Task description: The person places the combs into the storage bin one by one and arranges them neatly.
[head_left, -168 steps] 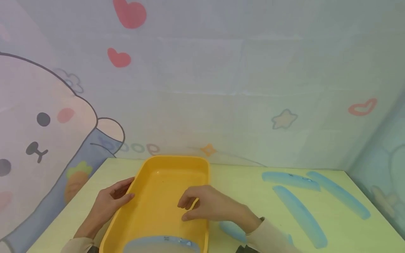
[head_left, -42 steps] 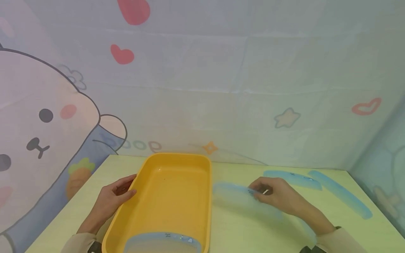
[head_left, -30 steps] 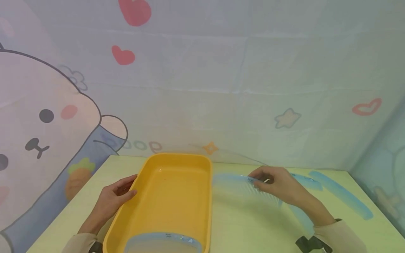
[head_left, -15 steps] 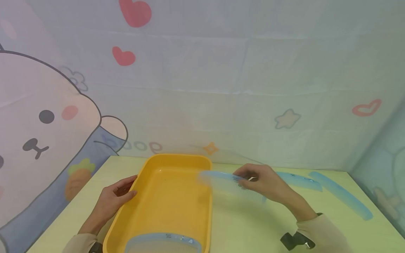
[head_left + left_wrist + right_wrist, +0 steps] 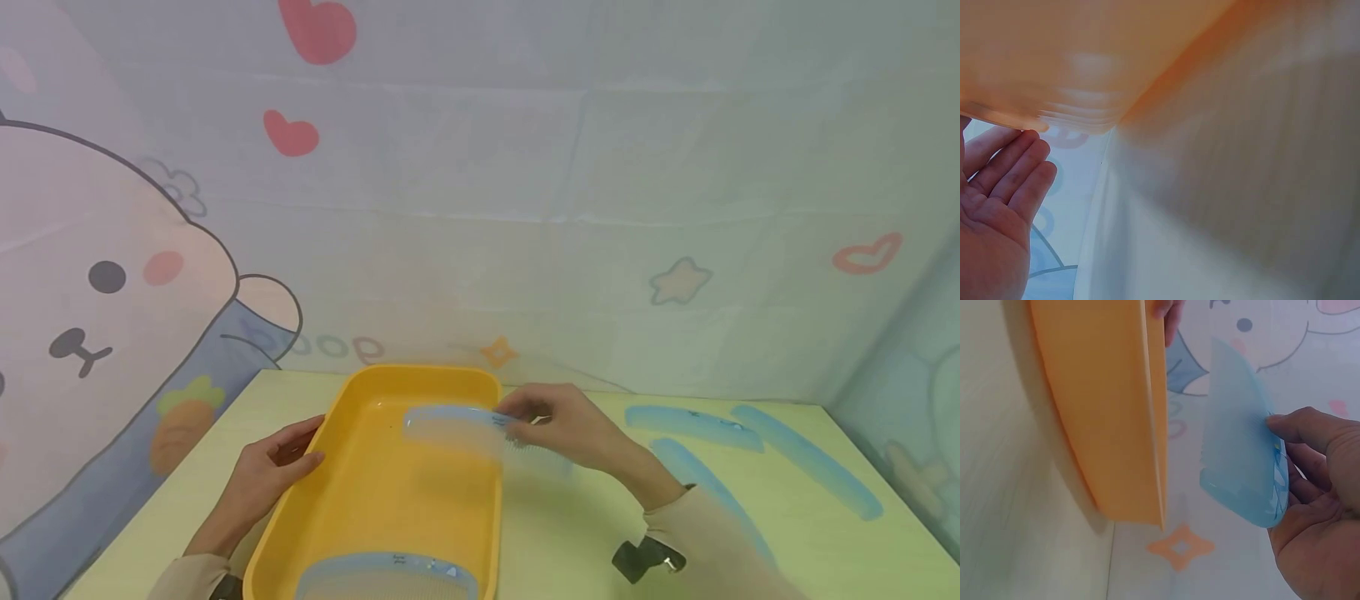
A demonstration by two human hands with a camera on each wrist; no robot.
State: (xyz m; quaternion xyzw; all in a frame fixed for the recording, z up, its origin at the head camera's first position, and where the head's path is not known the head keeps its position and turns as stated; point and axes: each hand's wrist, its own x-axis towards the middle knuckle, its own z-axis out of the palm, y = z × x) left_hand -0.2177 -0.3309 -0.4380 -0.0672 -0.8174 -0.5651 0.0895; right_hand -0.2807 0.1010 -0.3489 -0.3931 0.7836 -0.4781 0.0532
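My right hand [image 5: 573, 425] pinches a pale blue, see-through comb [image 5: 450, 417] by its spine, raised over the right rim of the yellow tray [image 5: 337, 433]. Its teeth point down, and its left half overlaps the tray's inside in the head view. From the right wrist, the comb [image 5: 1241, 431] appears beside the tray's outer wall [image 5: 1097, 412], thumb on one face and fingers behind. At the tray's left rim, my left hand [image 5: 262, 479] grips with the thumb over the edge and the fingers outside. A second comb [image 5: 390, 571] lies in the tray's near end.
Three more blue combs lie on the pale table [image 5: 555, 542] at right: one comb [image 5: 693, 423] at the back, another comb [image 5: 810, 462] slanting beside it, and a third comb [image 5: 705, 475] partly behind my right sleeve [image 5: 720, 542]. A printed cloth [image 5: 465, 167] hangs behind the table.
Empty over the tray several seconds ago, my right hand now holds a comb from the table. It has carried it leftward over the tray's rim. My left hand stays at the rim.
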